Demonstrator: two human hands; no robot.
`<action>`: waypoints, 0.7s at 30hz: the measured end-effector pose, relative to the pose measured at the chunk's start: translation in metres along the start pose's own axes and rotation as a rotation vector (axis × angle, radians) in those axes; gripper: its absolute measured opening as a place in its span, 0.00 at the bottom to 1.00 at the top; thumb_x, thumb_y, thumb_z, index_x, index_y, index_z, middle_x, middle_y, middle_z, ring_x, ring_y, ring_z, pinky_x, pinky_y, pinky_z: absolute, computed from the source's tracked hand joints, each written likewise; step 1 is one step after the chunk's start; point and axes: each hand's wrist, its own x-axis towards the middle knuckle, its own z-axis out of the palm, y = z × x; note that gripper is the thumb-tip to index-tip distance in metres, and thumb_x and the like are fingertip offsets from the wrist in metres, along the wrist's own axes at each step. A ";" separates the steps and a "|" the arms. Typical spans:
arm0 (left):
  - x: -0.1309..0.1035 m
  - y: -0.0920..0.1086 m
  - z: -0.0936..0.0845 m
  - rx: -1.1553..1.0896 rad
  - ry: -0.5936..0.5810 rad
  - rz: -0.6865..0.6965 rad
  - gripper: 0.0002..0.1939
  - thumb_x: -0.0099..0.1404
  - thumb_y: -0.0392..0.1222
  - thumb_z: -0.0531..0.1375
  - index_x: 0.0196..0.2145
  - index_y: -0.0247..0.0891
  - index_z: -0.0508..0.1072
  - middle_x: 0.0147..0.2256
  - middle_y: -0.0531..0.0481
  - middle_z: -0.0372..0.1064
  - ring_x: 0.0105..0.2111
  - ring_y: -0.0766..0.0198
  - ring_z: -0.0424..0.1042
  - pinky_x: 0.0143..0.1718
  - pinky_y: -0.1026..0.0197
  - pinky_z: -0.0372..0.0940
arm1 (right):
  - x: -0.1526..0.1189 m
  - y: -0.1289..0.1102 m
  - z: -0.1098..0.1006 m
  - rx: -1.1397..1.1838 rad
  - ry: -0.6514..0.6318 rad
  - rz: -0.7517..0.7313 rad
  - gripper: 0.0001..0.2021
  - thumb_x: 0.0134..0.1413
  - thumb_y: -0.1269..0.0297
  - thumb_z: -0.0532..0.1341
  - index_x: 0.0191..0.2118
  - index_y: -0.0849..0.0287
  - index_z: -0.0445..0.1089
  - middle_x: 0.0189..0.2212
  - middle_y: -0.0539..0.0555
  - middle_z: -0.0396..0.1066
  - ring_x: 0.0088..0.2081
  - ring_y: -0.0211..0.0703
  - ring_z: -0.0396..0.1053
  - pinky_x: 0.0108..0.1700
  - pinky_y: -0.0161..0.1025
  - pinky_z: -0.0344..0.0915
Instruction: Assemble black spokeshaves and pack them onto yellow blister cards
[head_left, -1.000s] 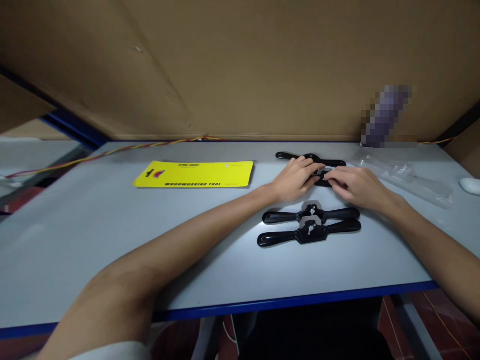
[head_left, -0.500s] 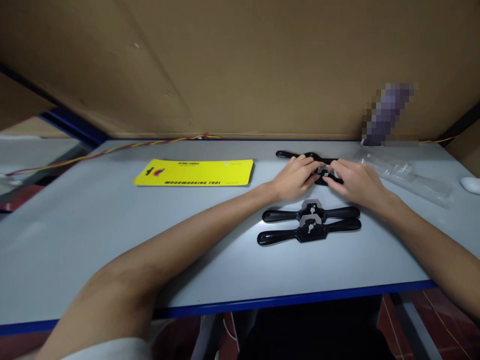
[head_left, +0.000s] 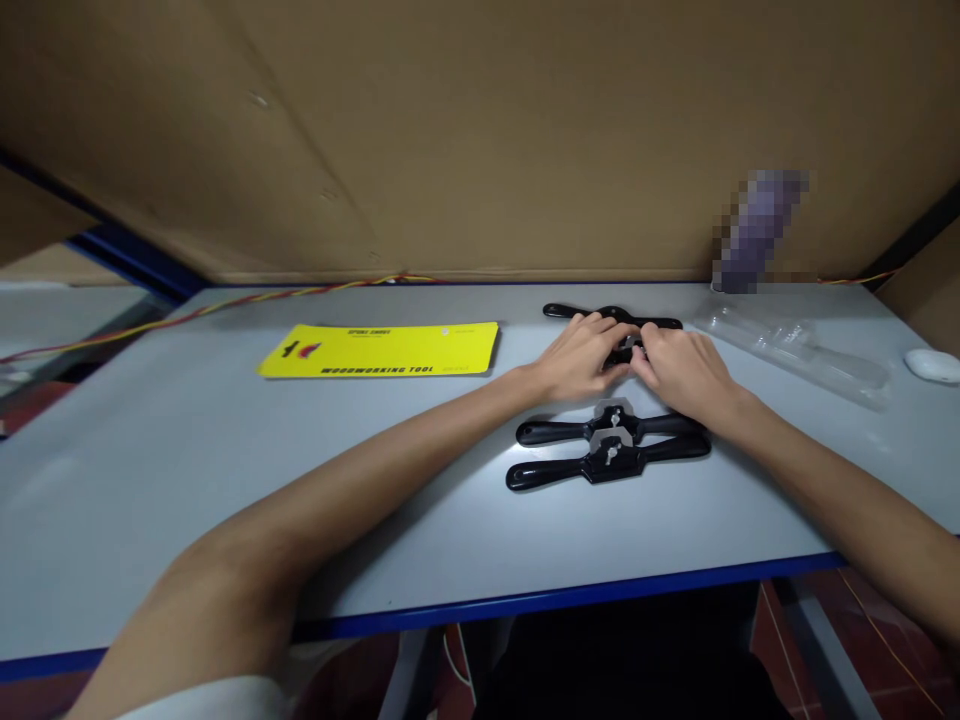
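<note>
A black spokeshave (head_left: pixel 621 355) lies largely covered between my two hands, only its middle showing. My left hand (head_left: pixel 579 360) is closed on its left side, thumb and fingers at the body. From the right, my right hand (head_left: pixel 684 368) pinches at the small silver screw area in its centre; the fingertips hide the exact contact. Just behind them another black spokeshave (head_left: pixel 564 312) rests on the table. Closer to me lie two more, a rear spokeshave (head_left: pixel 553 432) and a front spokeshave (head_left: pixel 612 462), each with a grey blade and silver screw; my right wrist passes over the rear one's right handle.
Yellow cards (head_left: pixel 382 350) printed "WOODWORKING TOOL" lie left of my hands on the grey table (head_left: pixel 420 500). Clear plastic packaging (head_left: pixel 802 350) and a white mouse-like object (head_left: pixel 931 365) are at the right. A cardboard wall (head_left: pixel 480 140) closes the back, with a twisted cable (head_left: pixel 300 292) along it.
My right hand has shifted left, nearer the left hand, and its fingers cover the spokeshave's centre more. The whole view has moved slightly; the other tools stay put.
</note>
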 end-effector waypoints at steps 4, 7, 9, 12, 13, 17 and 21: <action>0.002 0.002 0.001 0.042 -0.001 0.014 0.23 0.70 0.41 0.56 0.60 0.31 0.68 0.48 0.36 0.73 0.51 0.45 0.69 0.54 0.47 0.64 | 0.000 -0.004 0.000 0.052 -0.020 0.058 0.19 0.71 0.67 0.48 0.55 0.69 0.71 0.43 0.70 0.80 0.44 0.63 0.79 0.39 0.46 0.65; 0.002 0.003 0.001 0.076 -0.013 0.021 0.23 0.71 0.39 0.56 0.61 0.31 0.67 0.51 0.36 0.72 0.52 0.46 0.70 0.55 0.47 0.65 | -0.001 -0.006 0.000 0.084 -0.015 0.100 0.19 0.71 0.67 0.48 0.55 0.69 0.71 0.43 0.69 0.80 0.44 0.62 0.79 0.39 0.45 0.65; 0.001 0.003 0.002 0.107 -0.015 0.027 0.22 0.71 0.38 0.55 0.61 0.31 0.66 0.51 0.36 0.72 0.52 0.46 0.70 0.55 0.47 0.65 | -0.003 -0.005 0.001 0.100 0.000 0.108 0.18 0.71 0.66 0.48 0.53 0.68 0.72 0.44 0.68 0.80 0.44 0.61 0.79 0.39 0.45 0.64; 0.000 0.003 0.003 0.171 0.001 0.054 0.22 0.73 0.39 0.54 0.62 0.30 0.65 0.51 0.35 0.71 0.51 0.47 0.70 0.54 0.47 0.66 | -0.005 0.001 0.002 0.136 0.067 0.076 0.16 0.70 0.64 0.50 0.52 0.65 0.70 0.47 0.66 0.79 0.45 0.59 0.78 0.39 0.45 0.64; 0.000 0.002 0.003 0.198 0.011 0.071 0.22 0.74 0.41 0.54 0.63 0.30 0.64 0.50 0.35 0.70 0.50 0.47 0.70 0.54 0.47 0.66 | -0.006 0.005 0.002 0.150 0.092 0.067 0.15 0.69 0.63 0.51 0.52 0.63 0.69 0.48 0.66 0.78 0.45 0.59 0.77 0.39 0.45 0.63; -0.001 0.003 0.005 0.286 0.039 0.151 0.24 0.77 0.46 0.52 0.64 0.30 0.63 0.50 0.34 0.70 0.51 0.46 0.69 0.53 0.48 0.66 | -0.004 0.023 0.004 0.247 0.157 0.028 0.17 0.67 0.57 0.55 0.54 0.61 0.68 0.52 0.64 0.76 0.45 0.57 0.75 0.40 0.44 0.63; -0.002 0.003 -0.008 0.197 0.037 0.176 0.22 0.78 0.48 0.51 0.62 0.33 0.66 0.48 0.36 0.71 0.48 0.49 0.71 0.51 0.52 0.66 | -0.002 0.028 0.008 0.368 0.121 -0.046 0.16 0.68 0.56 0.55 0.53 0.59 0.70 0.44 0.60 0.80 0.41 0.53 0.75 0.40 0.42 0.60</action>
